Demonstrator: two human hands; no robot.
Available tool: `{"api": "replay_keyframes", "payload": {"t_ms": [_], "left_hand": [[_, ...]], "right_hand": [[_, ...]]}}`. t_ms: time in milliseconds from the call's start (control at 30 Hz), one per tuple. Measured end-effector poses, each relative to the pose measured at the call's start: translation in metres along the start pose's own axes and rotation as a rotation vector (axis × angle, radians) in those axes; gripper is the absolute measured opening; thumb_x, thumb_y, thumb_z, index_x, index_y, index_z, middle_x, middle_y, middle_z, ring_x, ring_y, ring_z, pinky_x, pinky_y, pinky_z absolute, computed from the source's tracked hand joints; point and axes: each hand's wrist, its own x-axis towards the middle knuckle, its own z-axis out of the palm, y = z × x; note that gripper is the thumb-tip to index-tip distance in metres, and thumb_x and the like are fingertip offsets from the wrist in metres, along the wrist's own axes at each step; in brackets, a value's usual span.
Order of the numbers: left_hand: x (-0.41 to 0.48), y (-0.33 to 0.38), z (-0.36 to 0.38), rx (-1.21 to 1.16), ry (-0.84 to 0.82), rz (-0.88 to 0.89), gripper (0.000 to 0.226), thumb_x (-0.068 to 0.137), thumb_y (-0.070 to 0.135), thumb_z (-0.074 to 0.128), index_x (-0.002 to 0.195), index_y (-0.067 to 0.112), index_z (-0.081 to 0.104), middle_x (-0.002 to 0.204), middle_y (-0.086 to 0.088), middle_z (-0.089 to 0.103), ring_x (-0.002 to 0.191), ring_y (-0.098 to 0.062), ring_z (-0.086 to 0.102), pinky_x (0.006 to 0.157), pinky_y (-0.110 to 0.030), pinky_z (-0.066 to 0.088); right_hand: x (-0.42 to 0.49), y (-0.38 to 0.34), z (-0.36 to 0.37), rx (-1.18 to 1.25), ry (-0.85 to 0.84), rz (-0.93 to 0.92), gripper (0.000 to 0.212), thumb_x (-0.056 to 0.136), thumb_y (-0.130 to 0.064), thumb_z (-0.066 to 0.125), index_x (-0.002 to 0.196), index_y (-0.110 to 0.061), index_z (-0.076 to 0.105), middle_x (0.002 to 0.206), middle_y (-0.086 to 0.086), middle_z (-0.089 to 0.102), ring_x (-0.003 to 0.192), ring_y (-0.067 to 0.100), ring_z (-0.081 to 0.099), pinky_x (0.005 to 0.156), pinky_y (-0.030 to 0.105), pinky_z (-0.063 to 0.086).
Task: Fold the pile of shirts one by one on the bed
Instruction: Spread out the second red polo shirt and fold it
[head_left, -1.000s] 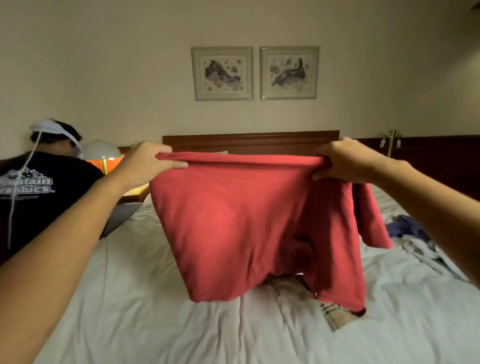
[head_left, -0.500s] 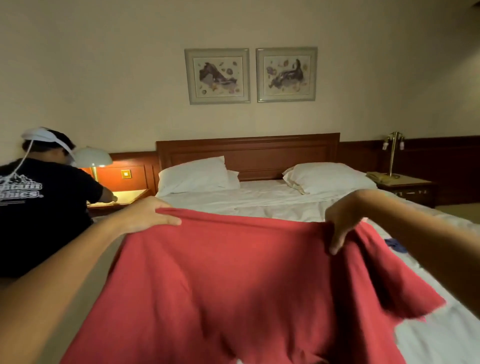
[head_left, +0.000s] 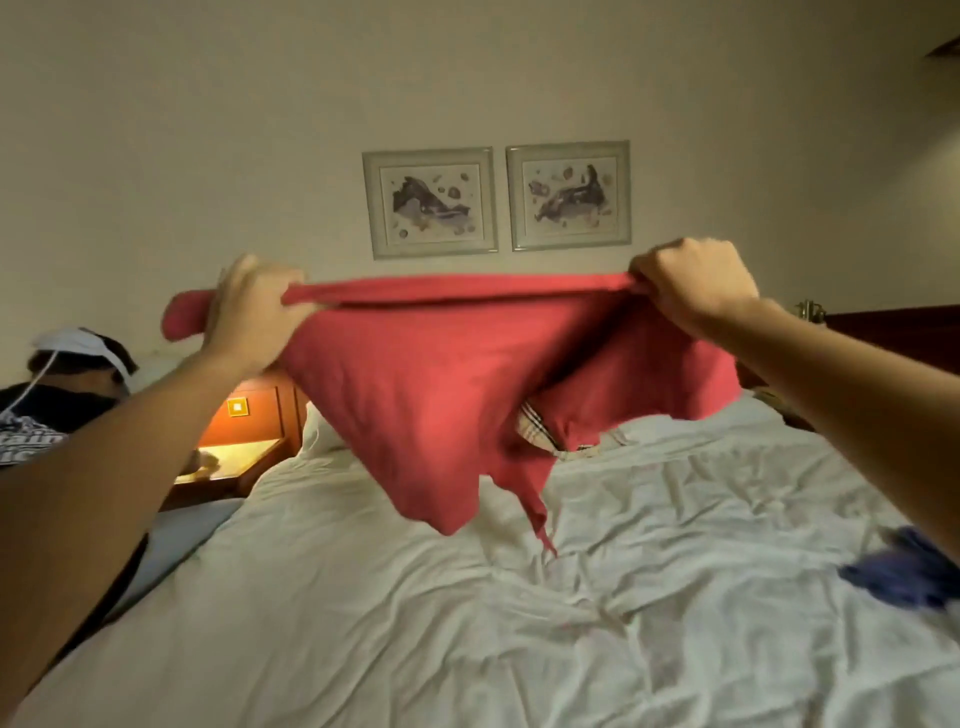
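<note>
Bed (head_left: 467, 623) in rumpled white sheet, beige wall (head_left: 208, 130), two framed prints (head_left: 430, 202). Red shirt (head_left: 415, 374) stretched above, top edge clenched in closed grip of left hand (head_left: 249, 312) and right hand (head_left: 696, 286).

One wide-angle camera rides on the person's head, above the near end of the wrinkled white-sheeted bed (head_left: 519, 623). It faces along the bed toward the pale plaster wall (head_left: 208, 130) with two framed pictures (head_left: 430, 203), tilted only slightly down. Both forearms enter from the lower corners. The left hand (head_left: 249, 312) and right hand (head_left: 696, 286), gripping a red fabric shirt (head_left: 415, 389), sit close at mid-frame.
</note>
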Motion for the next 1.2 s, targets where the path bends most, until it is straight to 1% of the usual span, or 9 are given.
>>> {"api": "replay_keyframes", "payload": {"t_ms": [133, 300, 400, 533, 700, 900, 967, 1067, 1200], "left_hand": [[-0.138, 0.003, 0.017, 0.079, -0.361, 0.074, 0.025, 0.077, 0.041, 0.081, 0.074, 0.019, 0.07, 0.07, 0.001, 0.049, 0.075, -0.028, 0.049, 0.067, -0.036, 0.037], [-0.328, 0.027, 0.015, -0.008, -1.015, -0.072, 0.038, 0.079, 0.073, 0.06, 0.074, 0.035, 0.06, 0.082, 0.011, 0.051, 0.086, -0.015, 0.056, 0.073, -0.029, 0.042], [-0.417, 0.042, 0.005, 0.006, -1.189, -0.121, 0.052, 0.081, 0.072, 0.06, 0.103, 0.026, 0.069, 0.105, 0.009, 0.062, 0.108, -0.015, 0.058, 0.092, -0.026, 0.043], [-0.476, 0.057, -0.019, -0.068, -1.226, -0.196, 0.058, 0.087, 0.056, 0.065, 0.129, 0.015, 0.065, 0.145, 0.01, 0.05, 0.13, -0.008, 0.05, 0.108, -0.016, 0.031], [-0.462, 0.062, -0.037, 0.106, -1.181, -0.01, 0.05, 0.091, 0.06, 0.057, 0.124, 0.024, 0.067, 0.125, 0.01, 0.064, 0.114, -0.017, 0.057, 0.096, -0.028, 0.04], [-0.437, 0.059, -0.057, 0.005, -1.539, -0.128, 0.043, 0.085, 0.063, 0.065, 0.065, 0.027, 0.054, 0.068, 0.011, 0.06, 0.067, -0.006, 0.058, 0.063, -0.023, 0.04], [-0.437, 0.062, -0.058, -0.009, -1.617, -0.217, 0.051, 0.081, 0.07, 0.064, 0.067, 0.022, 0.05, 0.066, 0.011, 0.054, 0.06, -0.005, 0.05, 0.062, -0.023, 0.038], [-0.448, 0.068, -0.053, -0.1, -1.461, -0.422, 0.061, 0.079, 0.08, 0.049, 0.078, 0.02, 0.061, 0.083, 0.008, 0.067, 0.079, -0.012, 0.063, 0.084, -0.029, 0.049], [-0.476, 0.071, -0.044, 0.044, -1.203, -0.561, 0.041, 0.091, 0.068, 0.05, 0.11, 0.033, 0.062, 0.144, -0.011, 0.039, 0.136, -0.038, 0.036, 0.114, -0.044, 0.027]], "right_hand": [[-0.113, -0.034, 0.032, 0.08, -0.339, -0.239, 0.01, 0.086, -0.031, 0.069, 0.094, -0.024, 0.069, 0.094, 0.004, 0.073, 0.085, 0.029, 0.07, 0.067, 0.031, 0.051], [-0.289, -0.082, 0.059, 0.234, -0.868, -0.268, 0.025, 0.093, -0.046, 0.054, 0.106, -0.028, 0.064, 0.101, -0.003, 0.068, 0.095, 0.022, 0.064, 0.074, 0.031, 0.042], [-0.37, -0.101, 0.049, 0.4, -1.062, -0.259, 0.035, 0.087, -0.053, 0.064, 0.113, -0.03, 0.066, 0.106, -0.004, 0.069, 0.098, 0.018, 0.063, 0.078, 0.026, 0.041], [-0.438, -0.109, 0.024, 0.536, -1.186, -0.15, 0.033, 0.074, -0.064, 0.068, 0.077, -0.032, 0.059, 0.074, -0.015, 0.063, 0.066, 0.0, 0.055, 0.059, 0.018, 0.035], [-0.455, -0.099, -0.005, 0.443, -1.085, -0.071, 0.05, 0.076, -0.076, 0.059, 0.082, -0.027, 0.055, 0.069, -0.015, 0.055, 0.062, 0.003, 0.05, 0.057, 0.02, 0.036], [-0.428, -0.103, -0.045, 0.827, -1.68, 0.159, 0.069, 0.075, -0.089, 0.048, 0.073, -0.026, 0.076, 0.059, 0.002, 0.068, 0.045, 0.013, 0.051, 0.045, 0.024, 0.039], [-0.431, -0.105, -0.047, 0.821, -1.501, 0.263, 0.07, 0.08, -0.083, 0.048, 0.078, -0.019, 0.076, 0.059, 0.006, 0.069, 0.045, 0.015, 0.054, 0.046, 0.022, 0.04], [-0.447, -0.11, -0.036, 0.7, -1.073, 0.229, 0.042, 0.092, -0.061, 0.053, 0.087, -0.022, 0.071, 0.076, 0.0, 0.071, 0.074, 0.011, 0.066, 0.073, 0.027, 0.05], [-0.48, -0.133, -0.031, 0.643, -1.108, 0.119, 0.025, 0.096, -0.045, 0.057, 0.108, -0.025, 0.066, 0.098, -0.003, 0.064, 0.092, 0.016, 0.063, 0.086, 0.033, 0.046]]}}
